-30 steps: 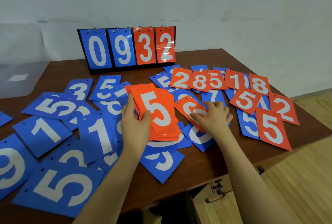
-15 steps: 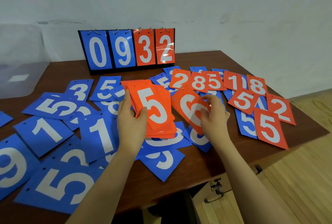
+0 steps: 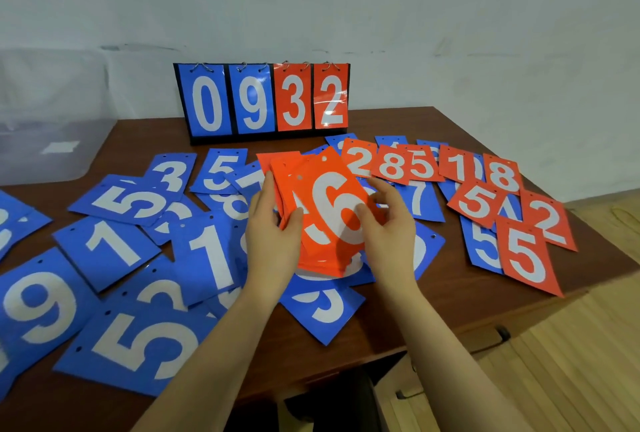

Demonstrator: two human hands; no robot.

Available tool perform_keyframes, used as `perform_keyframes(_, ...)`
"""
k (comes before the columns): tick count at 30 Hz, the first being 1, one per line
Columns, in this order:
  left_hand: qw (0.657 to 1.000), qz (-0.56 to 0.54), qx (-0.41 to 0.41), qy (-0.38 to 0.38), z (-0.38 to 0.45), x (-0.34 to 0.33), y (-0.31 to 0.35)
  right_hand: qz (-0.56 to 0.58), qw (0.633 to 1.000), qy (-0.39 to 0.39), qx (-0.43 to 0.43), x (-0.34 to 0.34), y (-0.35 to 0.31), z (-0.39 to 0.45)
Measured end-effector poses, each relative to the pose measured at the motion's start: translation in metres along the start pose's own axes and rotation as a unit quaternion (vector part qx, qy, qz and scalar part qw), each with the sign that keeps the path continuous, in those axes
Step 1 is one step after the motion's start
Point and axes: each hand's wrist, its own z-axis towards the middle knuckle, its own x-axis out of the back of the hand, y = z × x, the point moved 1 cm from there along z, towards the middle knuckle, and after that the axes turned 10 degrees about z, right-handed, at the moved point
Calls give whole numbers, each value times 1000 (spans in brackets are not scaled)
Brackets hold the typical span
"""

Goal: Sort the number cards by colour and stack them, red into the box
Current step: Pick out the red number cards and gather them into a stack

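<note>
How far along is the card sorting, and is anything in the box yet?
Partly done. The left hand grips a red stack, and the right hand is laying a red 6 on top. Loose red cards are still spread at the right, blue cards lie unstacked across the table, and nothing red shows in the clear box.

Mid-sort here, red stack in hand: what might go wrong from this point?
1. The red stack is fanned and uneven in the left hand; as the right hand sets the red 6 card on top, cards may slide out.
2. Loose red cards overlap blue cards on the right; a blue one could get lifted along.
</note>
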Motion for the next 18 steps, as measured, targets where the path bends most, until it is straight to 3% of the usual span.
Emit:
perform_keyframes(4,1000,-23,13,-2,0,-4,-2,-112,994,-2,14,-5,11,4)
perform_keyframes(15,999,-42,4,27,49,-33,2,-134,990,-20,30,-18,36,76)
perform_keyframes(18,997,-34,17,60,68,-37,-5,-235,971,-53,6,-15,52,115)
